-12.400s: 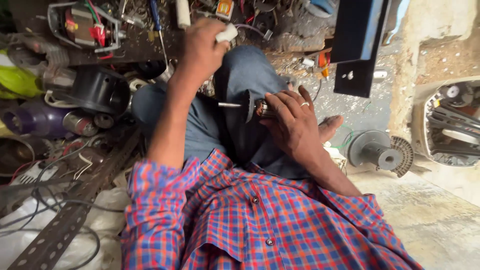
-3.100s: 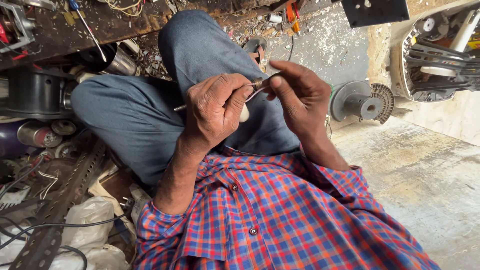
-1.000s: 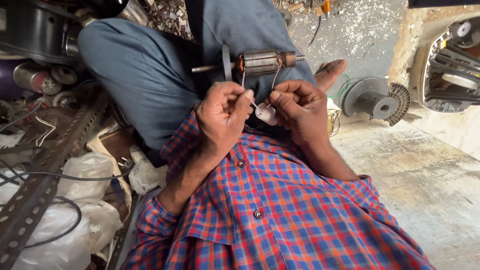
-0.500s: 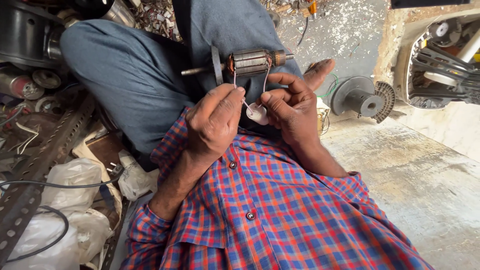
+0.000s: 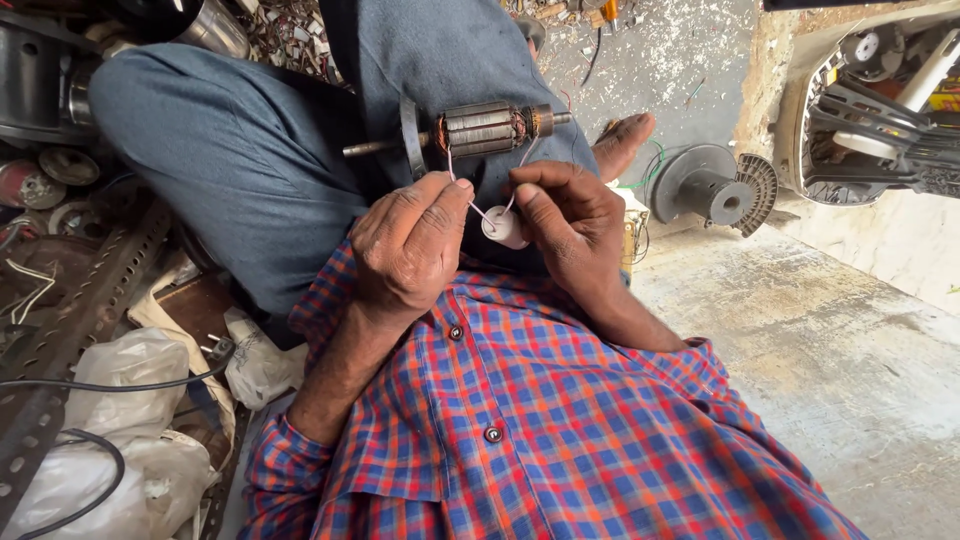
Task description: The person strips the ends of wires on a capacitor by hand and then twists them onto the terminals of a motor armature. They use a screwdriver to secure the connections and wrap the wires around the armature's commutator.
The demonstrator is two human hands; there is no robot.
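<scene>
A motor armature point(image 5: 485, 130) lies across the person's lap on the blue trousers point(image 5: 230, 170), a steel shaft running left to right through a ribbed metal core with copper windings and a dark disc near its left end. Two thin pale threads point(image 5: 470, 195) run down from the core to a small white spool point(image 5: 503, 226). The lap is hemmed in: scrap metal, a perforated steel strip point(image 5: 80, 320) and plastic bags point(image 5: 120, 370) crowd the left, while bare concrete floor point(image 5: 830, 340) lies open to the right, past a grey flanged part point(image 5: 710, 190). The armature sits just above both hands. The left hand point(image 5: 410, 250) pinches one thread between thumb and forefinger; the right hand point(image 5: 570, 225) is closed on the spool, fingertips meeting the left hand's.
</scene>
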